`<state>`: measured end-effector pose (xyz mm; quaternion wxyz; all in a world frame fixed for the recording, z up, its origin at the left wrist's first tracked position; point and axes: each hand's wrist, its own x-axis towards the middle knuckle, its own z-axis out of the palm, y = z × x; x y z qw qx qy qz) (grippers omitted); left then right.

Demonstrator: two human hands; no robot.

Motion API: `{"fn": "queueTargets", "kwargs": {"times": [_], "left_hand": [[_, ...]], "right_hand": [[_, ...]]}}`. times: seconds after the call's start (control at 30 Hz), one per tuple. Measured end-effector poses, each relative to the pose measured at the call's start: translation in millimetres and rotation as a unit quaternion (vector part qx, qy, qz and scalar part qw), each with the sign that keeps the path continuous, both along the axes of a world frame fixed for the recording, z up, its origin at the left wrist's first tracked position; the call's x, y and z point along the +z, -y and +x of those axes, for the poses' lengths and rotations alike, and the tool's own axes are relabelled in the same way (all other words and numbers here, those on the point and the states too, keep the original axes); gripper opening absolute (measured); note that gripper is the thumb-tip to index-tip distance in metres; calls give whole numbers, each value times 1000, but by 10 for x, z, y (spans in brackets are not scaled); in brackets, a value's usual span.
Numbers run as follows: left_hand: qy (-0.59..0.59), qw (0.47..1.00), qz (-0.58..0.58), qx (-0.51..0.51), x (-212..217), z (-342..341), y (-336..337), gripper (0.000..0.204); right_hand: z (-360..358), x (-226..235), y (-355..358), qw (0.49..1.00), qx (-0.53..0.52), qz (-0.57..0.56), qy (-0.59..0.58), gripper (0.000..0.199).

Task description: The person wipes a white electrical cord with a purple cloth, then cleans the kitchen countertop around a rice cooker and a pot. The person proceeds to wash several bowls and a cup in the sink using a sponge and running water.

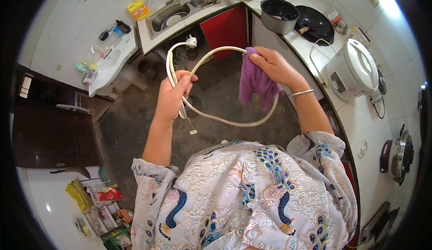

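Note:
A white power cord [234, 124] hangs in a loop between my two hands, above the floor. My left hand [179, 91] is closed round several strands of it, with the plug [191, 42] sticking up beyond the fingers. From below that hand dangles a small white tag [193, 132]. In my right hand [272, 66] is a purple cloth [257, 86], pinched between thumb and fingers and wrapped over the cord. The cord enters the cloth at its top left and comes out at its lower right.
On the right counter stand a white rice cooker [353, 70], a dark pan [315, 24] and a deep pot [280, 16]. A double sink [180, 14] is at the back, a washbasin [114, 61] at the left. Shelves with packages [105, 205] stand at the lower left.

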<state>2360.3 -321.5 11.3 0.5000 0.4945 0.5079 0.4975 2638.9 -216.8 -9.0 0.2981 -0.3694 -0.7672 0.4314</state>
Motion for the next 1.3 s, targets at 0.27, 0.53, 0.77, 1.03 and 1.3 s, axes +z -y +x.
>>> {"fn": "queueTargets", "kwargs": {"times": [0.27,0.53,0.77,1.03,1.3], "left_hand": [[-119,991,-43,-52,179,236,-272,23],[35,985,-156,-72,195,-56,-224,21],[15,974,-166,-154,259,389,-228,20],[187,971,-114,-97,345,52,-267,20],[176,960,-159,-148,192,242,-455,21]], "right_hand": [[-447,366,171,984,70,159,43,21],[109,-155,-9,994,66,76,40,23],[-416,-185,61,977,121,147,96,24],[19,-821,-140,973,-85,-28,-212,21],[91,-355,-50,852,-18,-131,-507,26]]}}
